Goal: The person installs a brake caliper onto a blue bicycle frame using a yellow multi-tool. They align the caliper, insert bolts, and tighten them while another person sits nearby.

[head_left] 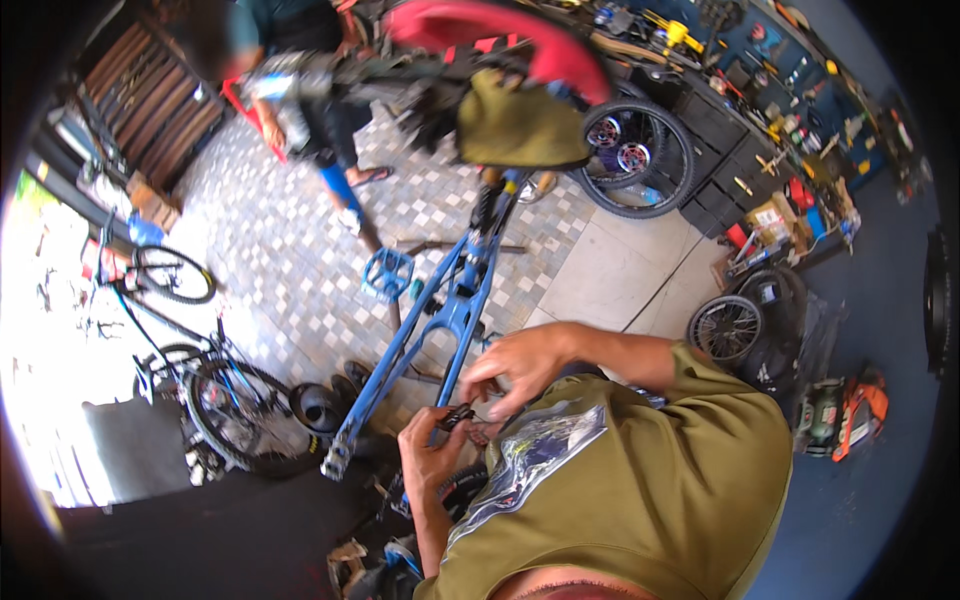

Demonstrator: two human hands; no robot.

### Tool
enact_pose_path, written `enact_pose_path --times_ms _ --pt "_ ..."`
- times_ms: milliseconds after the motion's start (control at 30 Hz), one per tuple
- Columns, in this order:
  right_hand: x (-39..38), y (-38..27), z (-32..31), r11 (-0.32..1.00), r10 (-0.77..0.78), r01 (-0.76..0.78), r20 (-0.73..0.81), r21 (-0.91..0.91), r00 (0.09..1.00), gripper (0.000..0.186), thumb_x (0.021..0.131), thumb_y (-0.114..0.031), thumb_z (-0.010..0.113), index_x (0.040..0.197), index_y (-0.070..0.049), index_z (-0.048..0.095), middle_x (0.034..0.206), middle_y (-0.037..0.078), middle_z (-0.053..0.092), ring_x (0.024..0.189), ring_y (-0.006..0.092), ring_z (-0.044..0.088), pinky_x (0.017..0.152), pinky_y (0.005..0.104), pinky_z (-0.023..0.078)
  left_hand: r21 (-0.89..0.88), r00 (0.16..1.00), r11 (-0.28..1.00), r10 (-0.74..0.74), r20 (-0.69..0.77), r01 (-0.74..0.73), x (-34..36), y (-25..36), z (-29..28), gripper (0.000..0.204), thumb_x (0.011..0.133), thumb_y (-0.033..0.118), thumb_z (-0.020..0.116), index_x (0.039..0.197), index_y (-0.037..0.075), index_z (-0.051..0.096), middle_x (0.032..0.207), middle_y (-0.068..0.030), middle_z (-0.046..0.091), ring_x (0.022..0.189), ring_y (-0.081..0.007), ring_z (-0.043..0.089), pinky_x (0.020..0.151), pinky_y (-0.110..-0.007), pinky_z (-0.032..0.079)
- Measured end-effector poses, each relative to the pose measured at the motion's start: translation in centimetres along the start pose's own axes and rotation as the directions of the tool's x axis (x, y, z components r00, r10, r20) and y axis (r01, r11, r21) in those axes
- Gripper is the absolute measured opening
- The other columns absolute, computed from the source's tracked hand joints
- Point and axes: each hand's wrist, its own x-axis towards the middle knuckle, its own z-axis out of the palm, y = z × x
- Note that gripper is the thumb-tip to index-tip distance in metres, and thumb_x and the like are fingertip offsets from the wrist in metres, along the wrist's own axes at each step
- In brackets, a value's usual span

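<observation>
A blue bicycle frame point(455, 315) hangs at a slant in the middle of the head view, with a blue pedal point(386, 275) on its left. My left hand point(428, 452) is closed on a small dark part point(458, 416) beside the frame's lower end. My right hand point(515, 365) is just above it, fingers curled toward that part; I cannot make out whether they grip it. An olive cloth point(520, 125) and a blurred red piece point(555, 55) are at the top of the frame.
Another person point(300, 110) stands at the upper left. Bicycles point(215, 395) are by the bright doorway at left. Loose wheels point(650, 190), a tool-covered bench point(775, 200) and a wall of tools point(760, 45) line the right side. An orange machine point(855, 410) sits at far right.
</observation>
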Motion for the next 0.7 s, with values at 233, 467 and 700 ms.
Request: enact_pose_path --times_ms 233,467,700 --pt "-26.3 5.7 -18.2 0.638 0.354 -0.737 -0.766 -0.223 0.537 0.048 0.084 -0.043 0.078 0.118 -0.01 0.071 0.107 0.012 0.074 0.097 0.0332 0.07 0.084 0.0432 0.055 -0.031 0.993 0.999 -0.01 0.117 0.014 9.5 4.9 11.0 0.02 0.079 0.005 0.082 0.094 -0.002 0.073 0.086 -0.0129 0.074 0.076 -0.0201 0.071 0.072 -0.031 0.054" --pt "-42.7 15.4 -32.3 -0.074 -0.235 -0.993 -0.967 -0.087 0.102 0.048 0.083 -0.023 0.08 0.125 -0.008 0.061 0.117 0.01 0.062 0.112 0.0301 0.059 0.093 0.0441 0.049 -0.033 0.992 0.999 0.005 0.128 -0.001 18.1 11.4 22.4 0.023 0.078 0.009 0.083 0.095 -0.002 0.073 0.086 -0.0137 0.074 0.077 -0.0226 0.072 0.073 -0.032 0.054" --pt "-44.9 18.2 -36.1 -0.056 -0.153 -0.98 -0.969 -0.19 0.196 0.054 0.08 -0.037 0.083 0.116 -0.006 0.057 0.11 0.011 0.061 0.103 0.0289 0.063 0.088 0.0423 0.051 0.025 0.987 0.998 -0.061 0.15 0.058 21.6 13.5 27.5 0.023 0.076 0.012 0.081 0.095 0.0 0.074 0.086 -0.0133 0.075 0.08 -0.0246 0.073 0.075 -0.034 0.055"
